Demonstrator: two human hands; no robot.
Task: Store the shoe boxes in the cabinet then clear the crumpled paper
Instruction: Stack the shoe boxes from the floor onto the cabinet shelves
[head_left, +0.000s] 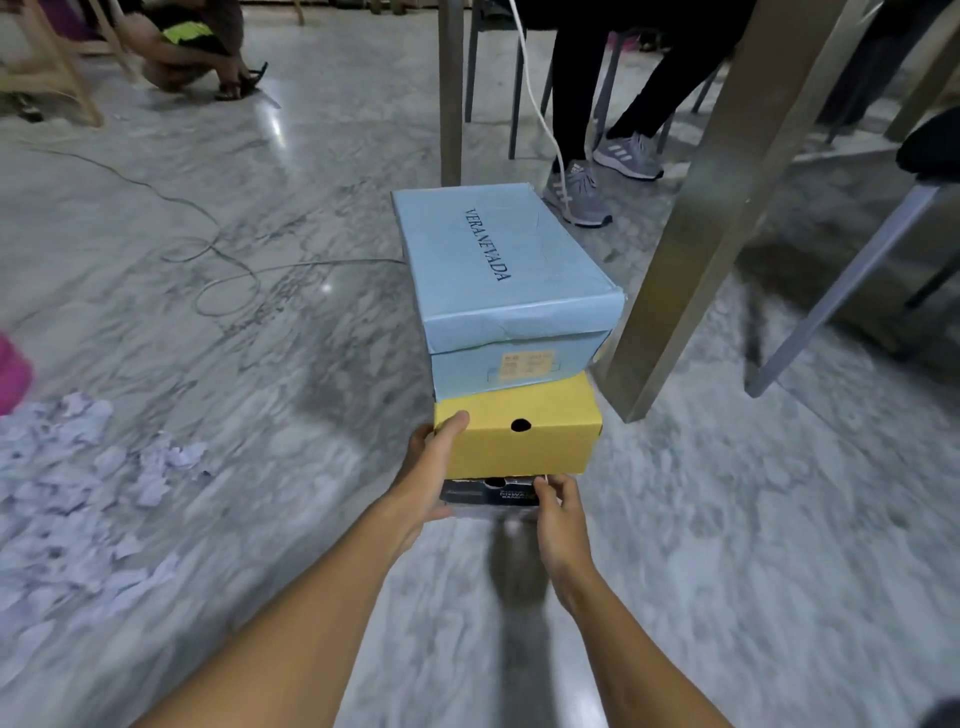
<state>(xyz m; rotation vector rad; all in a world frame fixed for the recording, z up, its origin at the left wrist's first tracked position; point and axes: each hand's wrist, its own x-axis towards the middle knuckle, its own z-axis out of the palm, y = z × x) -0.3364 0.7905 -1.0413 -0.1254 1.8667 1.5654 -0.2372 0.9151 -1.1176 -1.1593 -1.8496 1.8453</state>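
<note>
Head view: we see three shoe boxes in one stack just ahead of us, with both hands on its lower part. The left hand (434, 467) has its grip clamped on the yellow box (524, 452). The thumb lies flat on the near face at the left corner, and the fingers go round the left side out of sight. The right hand (558, 512) has its grip pinched on the near right corner of the black box (485, 491), fingers curled against its end face.

The black box is the lowest, the yellow box sits on it, and the blue box (493, 260), printed VERANEVADA, lies on top. The blue lid is on and creased. The yellow box shows a round hole in its near face. What is inside any of them is hidden. We cannot tell whether the stack touches the marble floor (753, 545), which is blurred.

Crumpled paper (78, 493) is scattered on the floor near left, well apart from the boxes. A brass-coloured table leg (691, 234) slants down just right of the stack, close to the blue box. A grey chair leg (841, 280) is further right. Beyond the stack a seated person's grey sneaker (576, 195) rests beside a white cable (540, 104). A thin cord (223, 270) loops over the floor on the left, and far left another person crouches (192, 47).
</note>
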